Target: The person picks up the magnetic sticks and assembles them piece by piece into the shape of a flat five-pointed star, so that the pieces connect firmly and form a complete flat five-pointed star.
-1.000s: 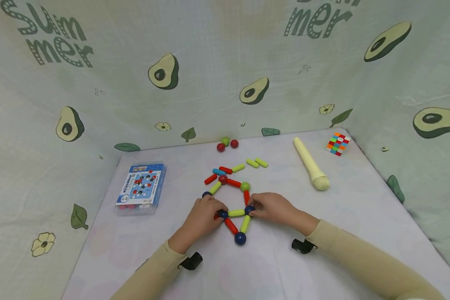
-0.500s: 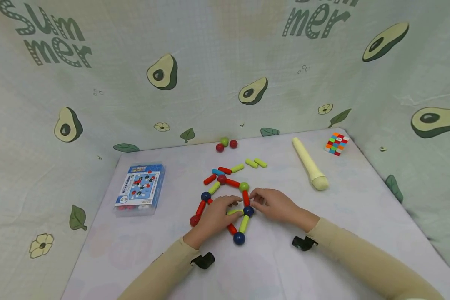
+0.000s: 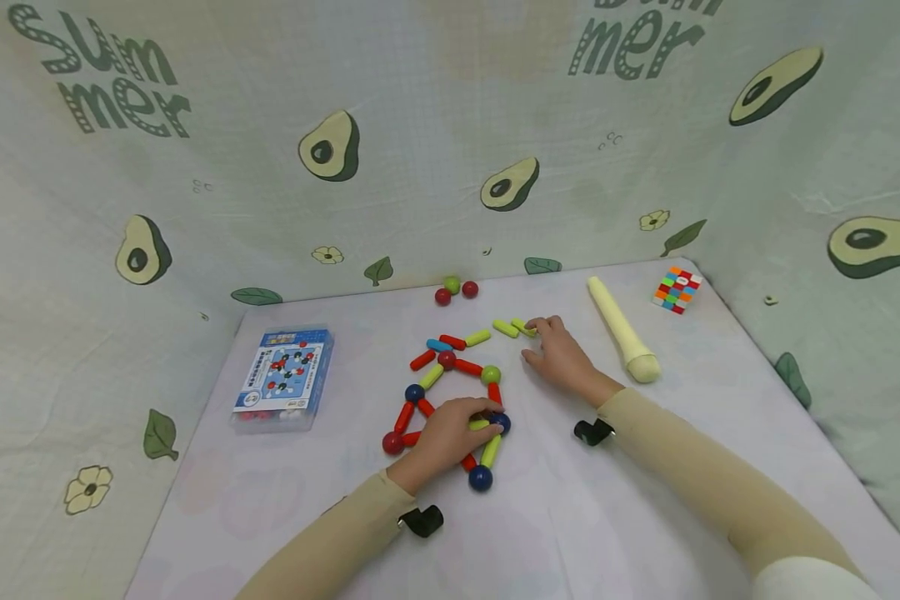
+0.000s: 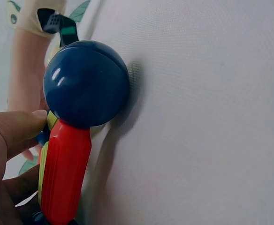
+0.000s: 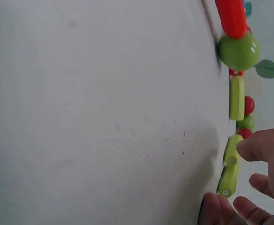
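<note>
On the table lies a linked figure of magnetic rods and balls. My left hand (image 3: 450, 433) pinches a dark blue ball (image 3: 501, 422) at its right corner, covering the rods under the palm. Nearer me is another blue ball (image 4: 86, 84), joined to a red rod (image 4: 66, 173) and a yellow-green rod (image 3: 491, 451). My right hand (image 3: 562, 354) reaches over the loose yellow-green rods at the back, thumb and fingers spread apart. Its fingertips are at the rightmost rod (image 3: 523, 327); contact is unclear. A second loose rod (image 3: 505, 328) lies just left of it.
Loose red, blue and yellow-green rods lie behind the figure, near its red ball (image 3: 447, 360). Two red balls and a green ball (image 3: 452, 285) sit at the back edge. A boxed set (image 3: 283, 379) stands left; a cream stick (image 3: 621, 329) and a colourful cube (image 3: 677, 290) lie right.
My right hand has left the figure's right corner and moved back to the loose yellow-green rods. My left hand has shifted right, off the left blue ball and onto the right one.
</note>
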Tool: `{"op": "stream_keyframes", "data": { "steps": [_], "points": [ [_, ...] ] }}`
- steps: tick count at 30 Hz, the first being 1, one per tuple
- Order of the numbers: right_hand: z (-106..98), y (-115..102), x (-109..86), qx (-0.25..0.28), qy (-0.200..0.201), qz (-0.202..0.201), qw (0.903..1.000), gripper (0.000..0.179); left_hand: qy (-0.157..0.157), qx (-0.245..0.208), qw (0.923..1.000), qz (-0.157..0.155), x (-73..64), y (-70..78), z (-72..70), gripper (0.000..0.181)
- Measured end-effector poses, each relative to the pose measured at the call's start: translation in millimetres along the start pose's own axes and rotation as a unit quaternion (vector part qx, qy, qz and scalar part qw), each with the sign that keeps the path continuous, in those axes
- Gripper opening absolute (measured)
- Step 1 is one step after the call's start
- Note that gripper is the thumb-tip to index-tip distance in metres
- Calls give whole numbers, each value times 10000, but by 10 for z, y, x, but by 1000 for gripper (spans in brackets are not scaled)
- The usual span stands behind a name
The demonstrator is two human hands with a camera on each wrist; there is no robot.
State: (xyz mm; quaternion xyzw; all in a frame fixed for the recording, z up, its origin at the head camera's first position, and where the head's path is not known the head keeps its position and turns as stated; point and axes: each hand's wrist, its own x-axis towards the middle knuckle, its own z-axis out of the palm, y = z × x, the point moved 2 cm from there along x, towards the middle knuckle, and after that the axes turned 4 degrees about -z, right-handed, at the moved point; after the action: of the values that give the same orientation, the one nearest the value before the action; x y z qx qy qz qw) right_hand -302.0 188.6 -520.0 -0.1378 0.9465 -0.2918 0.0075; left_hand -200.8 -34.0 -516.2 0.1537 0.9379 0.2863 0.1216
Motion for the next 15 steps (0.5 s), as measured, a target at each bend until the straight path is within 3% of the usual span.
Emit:
{"op": "stream_keyframes", "data": {
  "steps": [8,15],
  "points": [
    [-11,101,297,-566,-93,-80,9983,51,-56,-142,9999,7,25,-23,9,34],
    [-16,138,361,-940,-150,-79,9954,42,-116,-237,9996,33,22,-32,-17,34]
  ]
}}
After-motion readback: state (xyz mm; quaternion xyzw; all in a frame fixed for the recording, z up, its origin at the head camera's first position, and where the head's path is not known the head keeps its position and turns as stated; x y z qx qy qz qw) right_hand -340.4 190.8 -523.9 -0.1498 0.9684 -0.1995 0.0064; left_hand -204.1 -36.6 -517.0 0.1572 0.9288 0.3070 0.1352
